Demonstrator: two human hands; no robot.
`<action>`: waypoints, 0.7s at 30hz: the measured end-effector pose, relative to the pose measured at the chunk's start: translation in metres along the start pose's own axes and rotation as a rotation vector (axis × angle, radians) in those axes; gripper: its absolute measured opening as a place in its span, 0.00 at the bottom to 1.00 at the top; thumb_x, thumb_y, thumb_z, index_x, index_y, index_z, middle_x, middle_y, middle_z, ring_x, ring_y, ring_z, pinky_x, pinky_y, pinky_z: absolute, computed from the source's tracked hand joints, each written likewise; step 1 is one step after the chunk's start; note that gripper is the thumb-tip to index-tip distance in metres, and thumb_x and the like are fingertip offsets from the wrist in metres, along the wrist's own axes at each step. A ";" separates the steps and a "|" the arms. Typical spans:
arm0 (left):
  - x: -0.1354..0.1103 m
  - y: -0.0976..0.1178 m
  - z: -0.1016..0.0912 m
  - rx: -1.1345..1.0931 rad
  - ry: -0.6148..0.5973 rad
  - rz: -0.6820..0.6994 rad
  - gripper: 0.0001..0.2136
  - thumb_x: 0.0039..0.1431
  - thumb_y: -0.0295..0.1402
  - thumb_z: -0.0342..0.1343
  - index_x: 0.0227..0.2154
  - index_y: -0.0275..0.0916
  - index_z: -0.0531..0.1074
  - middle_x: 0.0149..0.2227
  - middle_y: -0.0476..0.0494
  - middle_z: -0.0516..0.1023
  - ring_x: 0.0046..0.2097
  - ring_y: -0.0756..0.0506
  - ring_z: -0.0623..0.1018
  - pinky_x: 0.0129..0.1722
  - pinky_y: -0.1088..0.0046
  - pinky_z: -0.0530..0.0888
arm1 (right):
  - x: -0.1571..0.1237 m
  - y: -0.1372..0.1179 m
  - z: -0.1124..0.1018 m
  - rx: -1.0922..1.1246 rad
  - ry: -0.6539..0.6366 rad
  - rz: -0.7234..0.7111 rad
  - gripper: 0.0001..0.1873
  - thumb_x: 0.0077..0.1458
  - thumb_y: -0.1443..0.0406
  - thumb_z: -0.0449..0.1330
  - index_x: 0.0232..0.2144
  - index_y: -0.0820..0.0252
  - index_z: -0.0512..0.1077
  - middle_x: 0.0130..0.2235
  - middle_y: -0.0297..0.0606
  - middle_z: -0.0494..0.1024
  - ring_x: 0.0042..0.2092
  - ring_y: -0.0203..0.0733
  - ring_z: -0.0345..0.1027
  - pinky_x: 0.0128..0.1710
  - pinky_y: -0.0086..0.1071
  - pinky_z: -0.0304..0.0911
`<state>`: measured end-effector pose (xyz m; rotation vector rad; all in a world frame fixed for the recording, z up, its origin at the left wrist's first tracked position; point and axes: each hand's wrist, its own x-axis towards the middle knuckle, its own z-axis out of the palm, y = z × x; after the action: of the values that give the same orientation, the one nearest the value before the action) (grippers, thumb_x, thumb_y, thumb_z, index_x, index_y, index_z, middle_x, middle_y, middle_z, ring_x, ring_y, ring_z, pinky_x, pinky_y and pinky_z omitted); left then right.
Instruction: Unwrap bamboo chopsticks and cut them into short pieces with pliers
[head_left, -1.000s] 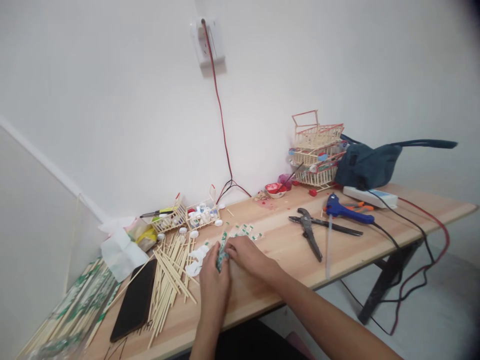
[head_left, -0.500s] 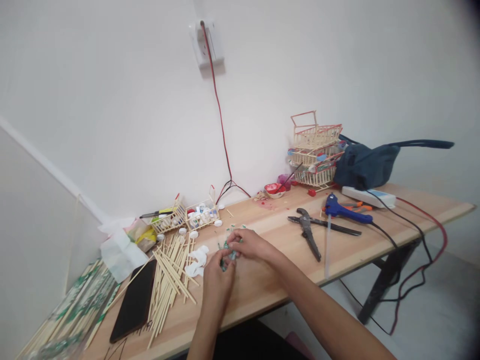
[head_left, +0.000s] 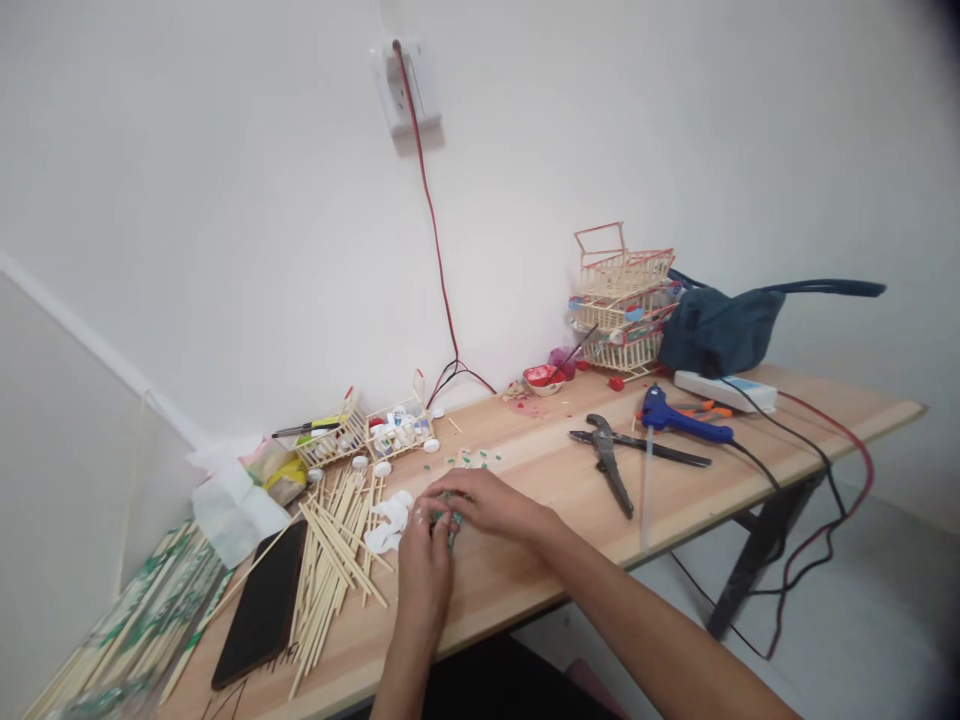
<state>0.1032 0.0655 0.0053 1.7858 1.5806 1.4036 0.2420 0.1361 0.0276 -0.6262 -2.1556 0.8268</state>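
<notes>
My left hand (head_left: 426, 548) is close over the wooden table, its fingers curled in and meeting the other hand's. My right hand (head_left: 491, 500) reaches in from the right with bent fingers, its tips touching the left fingertips. Between them show small green-and-white scraps (head_left: 454, 535), partly covered by the fingers, so their exact kind is hard to make out. More loose green-and-white bits (head_left: 466, 459) lie scattered just beyond the hands. Crumpled white tissue (head_left: 390, 522) sits immediately left of my left hand.
Thin wooden sticks (head_left: 337, 560) lie beside a black phone (head_left: 262, 610). Small stick baskets (head_left: 401, 430) stand along the wall, others stacked (head_left: 626, 300) farther right. Pliers (head_left: 611, 465), a blue glue gun (head_left: 679, 415), a red paint dish (head_left: 544, 380) and a power strip (head_left: 726, 390) occupy the right side.
Both hands have drawn closer together, and the right hand has come lower and left over the fingers of the left. More green-and-white bits are now uncovered behind them. The view has shifted slightly.
</notes>
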 end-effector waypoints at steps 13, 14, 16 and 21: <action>0.008 -0.015 -0.019 -0.404 -0.014 -0.275 0.14 0.49 0.44 0.62 0.26 0.39 0.68 0.27 0.47 0.77 0.32 0.45 0.76 0.36 0.70 0.68 | -0.005 0.004 0.001 -0.024 0.091 -0.121 0.03 0.52 0.70 0.63 0.28 0.61 0.74 0.34 0.36 0.75 0.39 0.38 0.68 0.40 0.28 0.60; 0.009 -0.018 -0.021 -0.460 -0.013 -0.293 0.15 0.47 0.44 0.64 0.25 0.39 0.67 0.26 0.47 0.77 0.32 0.45 0.76 0.36 0.71 0.68 | -0.005 0.003 0.000 -0.018 0.058 -0.168 0.03 0.53 0.68 0.63 0.28 0.61 0.74 0.37 0.37 0.75 0.41 0.39 0.68 0.42 0.29 0.60; 0.009 -0.021 -0.022 -0.553 -0.016 -0.309 0.17 0.43 0.42 0.67 0.23 0.38 0.66 0.27 0.48 0.77 0.33 0.46 0.76 0.37 0.71 0.69 | -0.007 0.001 0.000 -0.019 0.013 -0.205 0.04 0.54 0.66 0.63 0.29 0.61 0.73 0.39 0.39 0.75 0.44 0.40 0.68 0.46 0.31 0.59; 0.006 -0.018 -0.019 -0.507 -0.025 -0.285 0.16 0.42 0.39 0.68 0.24 0.39 0.65 0.30 0.47 0.78 0.36 0.45 0.77 0.39 0.71 0.70 | -0.009 -0.004 0.004 0.005 -0.033 0.052 0.08 0.57 0.61 0.59 0.34 0.60 0.71 0.34 0.35 0.76 0.37 0.39 0.68 0.37 0.28 0.60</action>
<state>0.0773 0.0703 0.0019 1.2279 1.2565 1.4674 0.2436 0.1265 0.0247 -0.6728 -2.1739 0.8756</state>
